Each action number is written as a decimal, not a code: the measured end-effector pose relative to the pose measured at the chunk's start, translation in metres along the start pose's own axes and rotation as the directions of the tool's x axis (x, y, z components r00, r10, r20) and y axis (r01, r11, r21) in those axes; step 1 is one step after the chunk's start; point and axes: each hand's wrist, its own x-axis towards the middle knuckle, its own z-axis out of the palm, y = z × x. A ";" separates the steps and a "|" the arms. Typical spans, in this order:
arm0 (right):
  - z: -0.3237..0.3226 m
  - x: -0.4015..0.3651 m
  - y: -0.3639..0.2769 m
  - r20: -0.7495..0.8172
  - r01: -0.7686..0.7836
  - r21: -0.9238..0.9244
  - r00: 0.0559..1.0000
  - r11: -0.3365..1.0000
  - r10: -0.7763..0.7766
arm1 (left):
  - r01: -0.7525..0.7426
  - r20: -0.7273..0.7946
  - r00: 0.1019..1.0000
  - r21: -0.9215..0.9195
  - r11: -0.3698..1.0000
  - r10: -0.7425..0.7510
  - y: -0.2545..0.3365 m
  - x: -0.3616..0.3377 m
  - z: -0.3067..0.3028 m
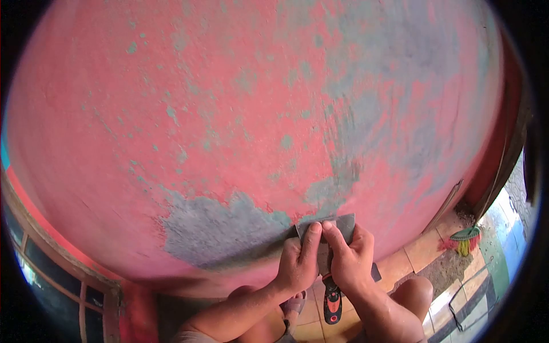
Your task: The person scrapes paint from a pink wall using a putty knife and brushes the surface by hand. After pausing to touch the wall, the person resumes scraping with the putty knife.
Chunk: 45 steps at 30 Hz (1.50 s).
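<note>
Both my hands grip a wide-bladed scraper (343,224) whose edge lies against the pink wall (229,131). My left hand (300,260) is closed on the blade's left side, thumb on its face. On the right side, my right hand (351,257) pinches the blade in the same way. The black and orange handle (332,303) hangs down between my wrists. Left of the blade is a large bare grey patch (220,228) with ragged paint edges. Grey-green areas and small flecks show through the pink paint higher up.
A broom with coloured bristles (463,240) stands at the right on the tiled floor (420,251). Debris lies near the wall's foot there. A framed window (54,274) is at lower left. My knees and a sandalled foot (294,303) are below my arms.
</note>
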 end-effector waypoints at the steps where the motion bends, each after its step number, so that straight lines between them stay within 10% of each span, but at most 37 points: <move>1: -0.001 0.001 -0.001 0.004 -0.013 -0.015 1.000 1.000 0.013 | 0.050 0.009 0.999 0.011 0.999 -0.050 0.003 0.001 -0.003; 9: 0.000 0.001 -0.008 0.008 -0.020 -0.002 1.000 1.000 0.020 | -0.162 -0.054 0.985 0.023 0.986 0.163 0.010 0.007 0.004; 11: 0.004 0.000 -0.014 0.012 -0.005 0.018 1.000 1.000 0.004 | 0.019 0.005 1.000 -0.081 0.997 -0.019 0.010 -0.002 -0.002; 18: 0.004 0.002 -0.010 0.001 0.035 0.016 0.999 0.999 -0.036 | -0.132 0.026 0.991 0.035 0.991 0.131 0.007 0.005 -0.004; 30: 0.002 -0.005 0.002 -0.022 0.011 -0.020 1.000 1.000 -0.011 | 0.132 0.030 0.991 -0.093 0.987 -0.130 0.000 -0.004 -0.004; 33: 0.001 -0.003 0.005 -0.025 -0.007 -0.001 1.000 1.000 0.007 | -0.035 -0.043 0.999 -0.026 0.999 0.034 -0.004 -0.002 0.003; 45: 0.001 -0.009 0.007 -0.048 0.010 0.002 0.999 1.000 -0.010 | 0.051 0.055 0.997 -0.058 0.997 -0.047 0.004 -0.001 -0.003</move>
